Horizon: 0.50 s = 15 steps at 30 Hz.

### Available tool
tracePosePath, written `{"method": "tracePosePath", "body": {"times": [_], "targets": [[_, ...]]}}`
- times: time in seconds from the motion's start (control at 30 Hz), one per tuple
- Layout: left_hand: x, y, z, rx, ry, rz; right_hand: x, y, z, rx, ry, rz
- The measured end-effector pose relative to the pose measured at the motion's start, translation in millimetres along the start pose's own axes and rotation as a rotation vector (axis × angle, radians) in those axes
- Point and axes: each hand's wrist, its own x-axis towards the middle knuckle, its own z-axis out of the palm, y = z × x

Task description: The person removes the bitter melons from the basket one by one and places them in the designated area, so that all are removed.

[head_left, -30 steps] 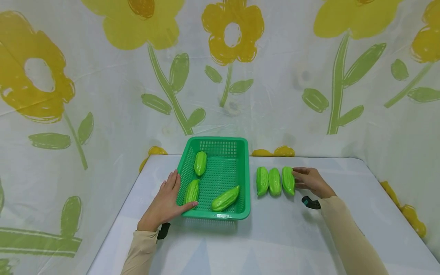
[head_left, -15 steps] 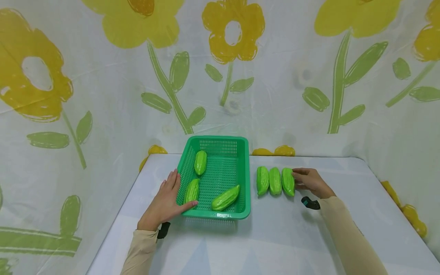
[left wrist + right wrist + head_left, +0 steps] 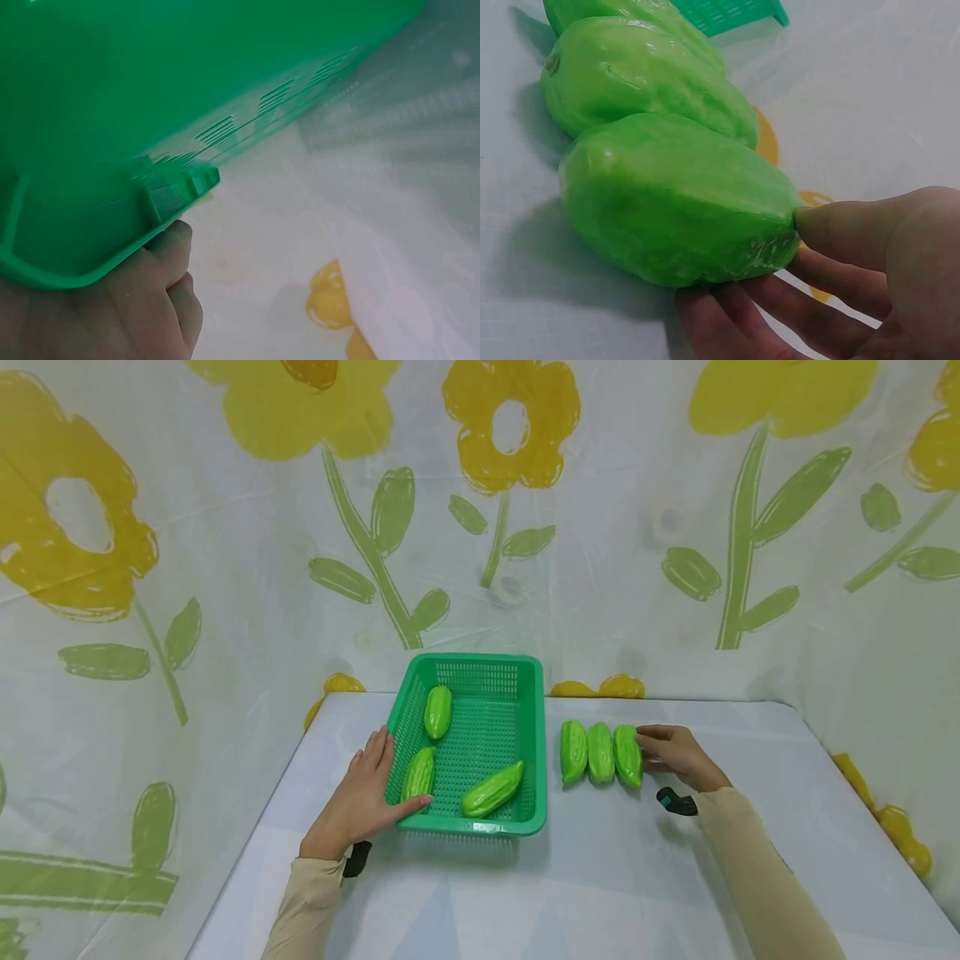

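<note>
On the left of the table, my left hand (image 3: 358, 802) rests against a green plastic basket (image 3: 531, 827). Its straight fingers lie along the left rim, and the thumb reaches over the front left corner. Three light-green bitter melons stand side by side to the basket's right: a left one (image 3: 573, 753), a middle one (image 3: 600, 755) and a right one (image 3: 627, 757). My right hand (image 3: 678, 757) touches the right melon from its right side. In the right wrist view, thumb and fingertips meet that melon (image 3: 679, 202) without wrapping round it.
Inside the basket lie three more bitter melons: one at the back left (image 3: 438, 712), one at the front left (image 3: 418, 774) and one at the front right (image 3: 492, 790). Behind the white table (image 3: 600, 877) hangs a flower-printed cloth (image 3: 600, 593).
The right bitter melon sits very slightly further left, closer to the middle one, with my right hand following. My left hand and the basket keep their places.
</note>
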Motion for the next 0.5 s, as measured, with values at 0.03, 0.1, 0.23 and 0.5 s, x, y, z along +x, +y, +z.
{"method": "tracePosePath", "body": {"times": [0.03,0.1,0.23,0.5], "targets": [[0.3,0.0,0.0,0.001,0.000,0.000,-0.1,-0.4,-0.2,0.003,0.001,0.007],[0.9,0.0,-0.1,0.002,0.001,0.000,0.2,-0.7,-0.5,0.004,0.000,0.007],[1.0,0.3,-0.4,0.002,0.006,0.000,1.0,-0.5,-0.2,0.011,-0.001,0.005],[-0.3,1.1,-1.5,-0.003,0.004,-0.002,2.9,2.6,1.3,0.023,-0.001,0.007]]}}
